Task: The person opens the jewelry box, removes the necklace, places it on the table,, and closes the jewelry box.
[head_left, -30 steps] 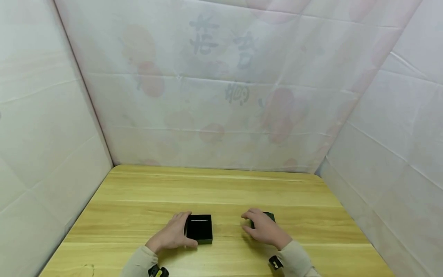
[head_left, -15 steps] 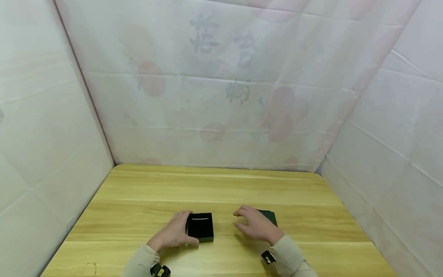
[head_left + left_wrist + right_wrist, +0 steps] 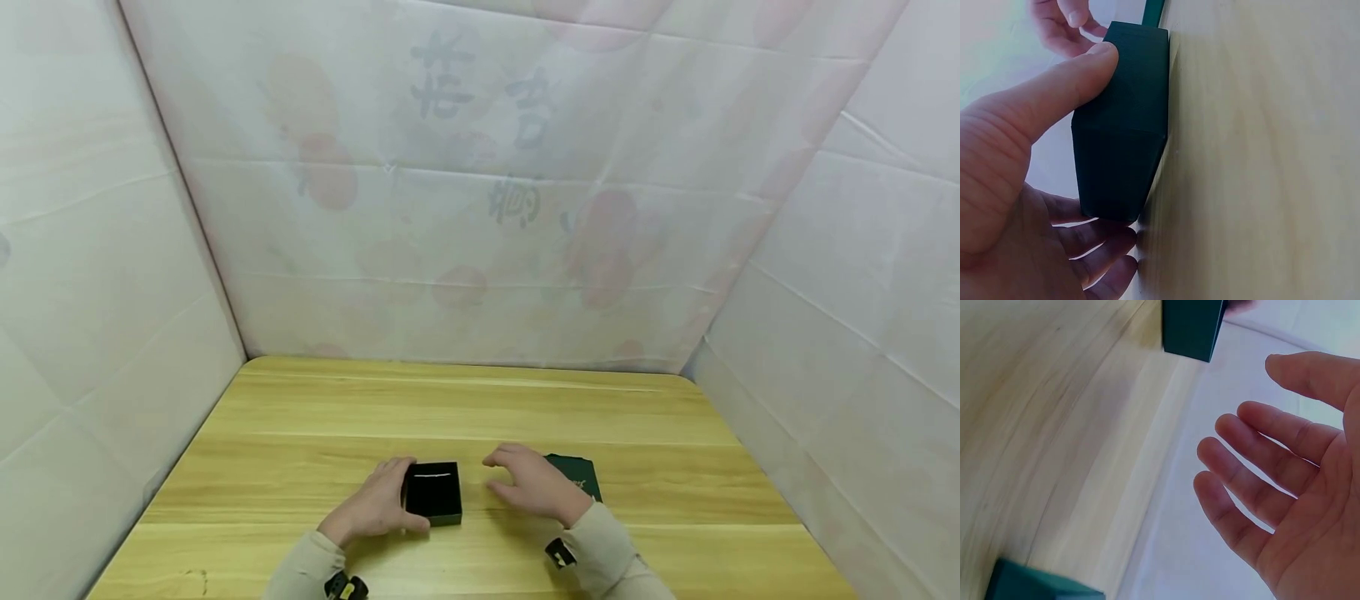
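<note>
A small square dark green box (image 3: 434, 495) sits on the table without its lid. Inside is black lining, with a thin pale strip lying across it near the far edge. My left hand (image 3: 377, 502) grips the box from its left, thumb on the near side and fingers round the far side. The thumb pressing the green box wall (image 3: 1125, 81) fills much of the left wrist view. To the right of the box my right hand (image 3: 536, 483) hovers with loosely spread fingers, holding nothing. Partly behind it lies a dark green lid (image 3: 581, 473) with gold lettering.
The wooden table (image 3: 465, 408) has a light grain and rounded far corners. Pale printed cloth (image 3: 480, 250) hangs behind it and along both sides. Each wrist carries a small black device, such as the right one (image 3: 559, 552).
My right hand has moved left, away from the lid and toward the box, uncovering more of the lid. The left hand and the box stay in place.
</note>
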`<state>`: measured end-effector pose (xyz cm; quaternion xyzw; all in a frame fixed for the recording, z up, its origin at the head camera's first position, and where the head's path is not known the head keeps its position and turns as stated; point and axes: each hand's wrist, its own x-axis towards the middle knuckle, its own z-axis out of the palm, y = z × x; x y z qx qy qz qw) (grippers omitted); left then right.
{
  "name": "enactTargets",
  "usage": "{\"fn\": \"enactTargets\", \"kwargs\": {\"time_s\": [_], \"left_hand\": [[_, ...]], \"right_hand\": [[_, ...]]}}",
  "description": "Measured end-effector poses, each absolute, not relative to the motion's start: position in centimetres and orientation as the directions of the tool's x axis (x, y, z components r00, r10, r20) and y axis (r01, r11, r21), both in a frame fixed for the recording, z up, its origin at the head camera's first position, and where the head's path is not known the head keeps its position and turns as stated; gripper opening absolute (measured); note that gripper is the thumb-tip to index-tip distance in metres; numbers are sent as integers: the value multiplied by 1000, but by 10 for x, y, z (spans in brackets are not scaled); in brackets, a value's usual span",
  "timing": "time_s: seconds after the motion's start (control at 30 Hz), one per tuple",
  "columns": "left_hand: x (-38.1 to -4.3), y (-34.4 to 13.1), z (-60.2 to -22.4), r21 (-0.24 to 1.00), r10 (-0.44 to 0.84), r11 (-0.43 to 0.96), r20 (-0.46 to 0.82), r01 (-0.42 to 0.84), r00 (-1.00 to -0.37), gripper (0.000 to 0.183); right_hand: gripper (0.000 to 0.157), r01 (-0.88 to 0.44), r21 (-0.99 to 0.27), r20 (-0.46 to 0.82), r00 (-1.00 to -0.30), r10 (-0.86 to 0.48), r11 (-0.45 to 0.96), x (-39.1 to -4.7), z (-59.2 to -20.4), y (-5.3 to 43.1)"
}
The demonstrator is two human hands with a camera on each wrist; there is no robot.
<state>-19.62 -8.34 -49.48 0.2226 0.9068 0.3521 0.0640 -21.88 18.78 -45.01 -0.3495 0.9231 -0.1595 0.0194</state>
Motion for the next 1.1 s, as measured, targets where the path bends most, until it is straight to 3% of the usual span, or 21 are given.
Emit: {"fn": "enactTargets", "kwargs": {"time_s": [1.1], "left_hand": [[-197, -82, -494, 645, 454, 665, 53, 377, -890, 94]], "right_hand": [[31, -723, -278, 78, -673, -736, 632, -218, -456, 132]]}}
